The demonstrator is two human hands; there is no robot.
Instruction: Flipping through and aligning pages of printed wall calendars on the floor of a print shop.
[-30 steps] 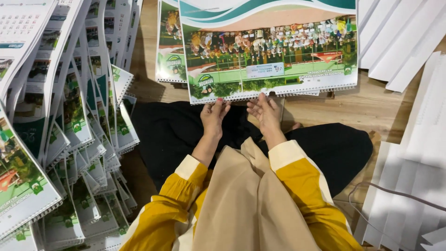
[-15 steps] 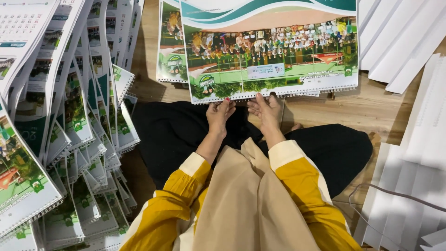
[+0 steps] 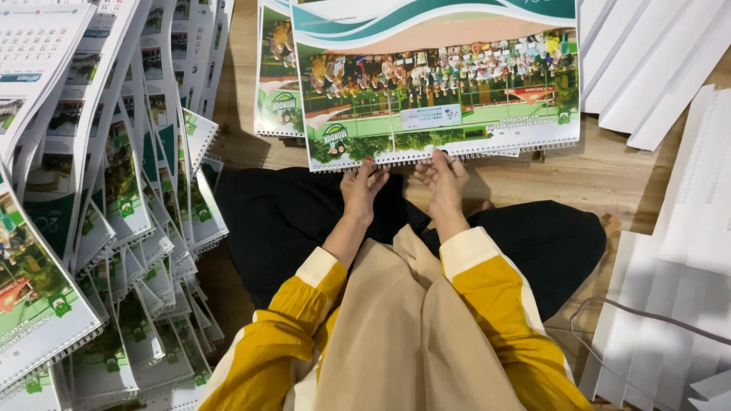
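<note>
1. Closest to me is my lap: a smooth beige cloth over my knees, mustard-yellow sleeves with cream cuffs, black fabric underneath.
2. My left hand [image 3: 362, 192] and right hand [image 3: 444, 183] sit side by side at the near edge of the calendar [image 3: 438, 84]. Fingers are loosely curled, tips on the wire spiral binding [image 3: 449, 153], pinching the bottom edge rather than clamped around anything. Right hand's fingertips are tucked under the edge, so I can't tell exactly how much they grip.
3. Just past my fingers, the calendar is a glossy landscape sheet with a green and teal wave design and a group photo, lying flat on the wooden floor [image 3: 609, 171]. Its top is cut off.
4. Another copy [image 3: 278, 84] peeks out from under it, left of my fingers.
5. Far left: a fanned stack of spiral-bound calendars [image 3: 114, 228], overlapping like shingles, partly out of frame.
6. Right of my fingers: plain white cardboard sheets [image 3: 670, 251], matte, edges cropped.
7. Compared with half a second ago, my left hand has crept up to the binding; the calendar hasn't really moved.
</note>
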